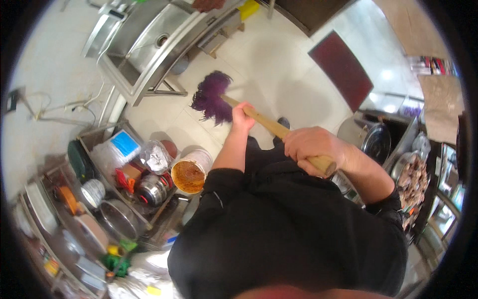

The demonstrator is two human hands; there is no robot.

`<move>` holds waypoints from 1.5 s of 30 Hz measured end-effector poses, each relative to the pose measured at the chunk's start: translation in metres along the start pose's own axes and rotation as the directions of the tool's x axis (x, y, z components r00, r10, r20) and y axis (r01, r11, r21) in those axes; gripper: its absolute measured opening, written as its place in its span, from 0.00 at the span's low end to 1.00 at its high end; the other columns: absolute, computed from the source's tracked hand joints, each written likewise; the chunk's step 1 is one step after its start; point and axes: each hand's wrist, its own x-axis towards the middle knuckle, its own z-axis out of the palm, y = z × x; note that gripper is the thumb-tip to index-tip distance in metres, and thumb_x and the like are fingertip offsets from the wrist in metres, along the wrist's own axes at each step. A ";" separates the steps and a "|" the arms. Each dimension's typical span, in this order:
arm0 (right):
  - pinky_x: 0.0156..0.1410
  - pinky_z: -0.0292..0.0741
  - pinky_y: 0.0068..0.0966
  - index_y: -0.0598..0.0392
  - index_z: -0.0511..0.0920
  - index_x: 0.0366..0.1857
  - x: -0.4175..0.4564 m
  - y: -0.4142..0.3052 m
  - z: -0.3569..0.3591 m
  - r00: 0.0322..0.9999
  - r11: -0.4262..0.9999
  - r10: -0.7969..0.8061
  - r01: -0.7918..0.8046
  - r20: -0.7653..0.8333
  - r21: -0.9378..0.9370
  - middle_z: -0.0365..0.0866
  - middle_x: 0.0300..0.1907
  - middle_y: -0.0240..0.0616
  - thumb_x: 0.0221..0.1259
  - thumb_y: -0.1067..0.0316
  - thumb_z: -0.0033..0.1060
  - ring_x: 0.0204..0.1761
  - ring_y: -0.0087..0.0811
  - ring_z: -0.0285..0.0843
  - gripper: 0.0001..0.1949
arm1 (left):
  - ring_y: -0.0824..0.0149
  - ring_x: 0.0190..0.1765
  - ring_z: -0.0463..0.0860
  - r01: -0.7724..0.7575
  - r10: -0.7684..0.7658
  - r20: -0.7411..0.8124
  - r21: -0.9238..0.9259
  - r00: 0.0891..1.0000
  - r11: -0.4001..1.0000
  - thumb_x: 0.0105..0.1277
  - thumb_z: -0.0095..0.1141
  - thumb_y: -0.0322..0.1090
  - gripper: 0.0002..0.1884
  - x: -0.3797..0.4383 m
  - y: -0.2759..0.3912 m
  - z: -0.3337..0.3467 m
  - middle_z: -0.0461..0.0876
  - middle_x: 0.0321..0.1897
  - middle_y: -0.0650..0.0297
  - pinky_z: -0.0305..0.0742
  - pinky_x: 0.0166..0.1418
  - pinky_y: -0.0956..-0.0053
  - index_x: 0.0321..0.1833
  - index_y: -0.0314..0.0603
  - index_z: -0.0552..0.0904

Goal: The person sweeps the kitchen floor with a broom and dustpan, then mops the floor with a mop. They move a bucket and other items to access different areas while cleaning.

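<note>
Both of my hands grip the pale wooden handle [272, 125] of a mop. Lower down the stick, my left hand [242, 116] wraps around it not far from the head. My right hand [316, 146] closes over the upper part, and the blunt end of the stick pokes out below the palm. The mop's purple, shaggy head [213, 96] lies spread on the light tiled floor [261, 59], ahead and to the left of my feet. The handle slants from the mop head back toward my right side.
A stainless steel sink [149, 48] stands on legs at upper left. Left of me are an open bucket [189, 175] with orange-brown residue inside and a crowded shelf rack [108, 183]. A dark red mat [341, 71] lies ahead right; a lidded pot [375, 144] and a food-filled bowl [412, 179] sit at right.
</note>
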 end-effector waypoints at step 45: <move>0.60 0.88 0.40 0.58 0.83 0.38 -0.085 0.349 0.101 0.862 0.944 -0.244 0.107 -0.444 -0.311 0.89 0.51 0.47 0.61 0.69 0.72 0.61 0.50 0.88 0.07 | 0.70 0.24 0.74 -0.068 0.284 -0.174 0.735 0.943 0.674 0.80 0.53 0.30 0.06 0.248 0.151 0.014 0.73 0.25 0.68 0.75 0.31 0.77 0.41 0.43 0.73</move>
